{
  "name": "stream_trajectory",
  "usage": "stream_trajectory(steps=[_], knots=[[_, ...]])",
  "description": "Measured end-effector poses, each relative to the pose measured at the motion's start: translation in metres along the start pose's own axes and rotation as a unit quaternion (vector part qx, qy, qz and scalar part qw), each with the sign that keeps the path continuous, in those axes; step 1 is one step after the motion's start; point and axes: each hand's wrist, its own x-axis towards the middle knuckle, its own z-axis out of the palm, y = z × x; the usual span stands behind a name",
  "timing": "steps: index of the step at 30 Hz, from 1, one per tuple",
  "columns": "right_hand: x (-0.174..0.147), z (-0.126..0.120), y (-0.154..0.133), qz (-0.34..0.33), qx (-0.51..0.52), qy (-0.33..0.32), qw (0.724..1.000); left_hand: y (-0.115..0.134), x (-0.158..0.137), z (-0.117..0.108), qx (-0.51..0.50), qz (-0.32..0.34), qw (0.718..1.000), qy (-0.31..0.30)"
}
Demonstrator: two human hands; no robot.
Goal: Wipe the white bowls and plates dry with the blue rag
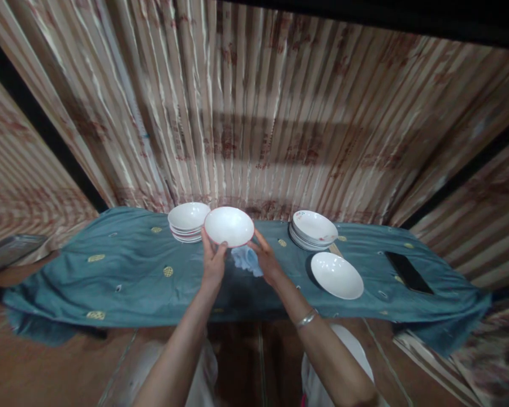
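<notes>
A white bowl with a red rim [229, 226] is held up over the middle of the table, tilted so that its inside faces me. My left hand [214, 261] grips its lower left edge, with the thumb over the rim. My right hand [266, 255] is closed at the lower right edge and also has a light blue cloth [246, 260], which hangs below the bowl. Just left of the held bowl stands a stack of white bowls [189, 217]. The fingers behind the bowl are hidden.
To the right is a stack of plates with a floral pattern [315, 227]. A single white dish [336, 276] lies in front of it. Farther right a black phone [408, 272] rests on the green tablecloth [144, 294]. A pleated curtain [254, 113] hangs behind the table.
</notes>
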Motion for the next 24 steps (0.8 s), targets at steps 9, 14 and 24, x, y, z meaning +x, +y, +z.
stream_trajectory(steps=[9,14,24], knots=[[-0.059,-0.093,0.029,0.057,-0.157,-0.005,0.986,-0.057,-0.041,0.014,-0.071,-0.163,0.984,-0.030],[-0.057,-0.123,0.018,0.032,-0.245,0.025,0.969,-0.062,-0.043,0.007,-0.032,-0.191,0.979,-0.058],[-0.025,-0.092,0.018,-0.070,-0.336,0.048,0.938,-0.063,-0.047,0.013,0.071,-0.172,0.976,-0.110]])
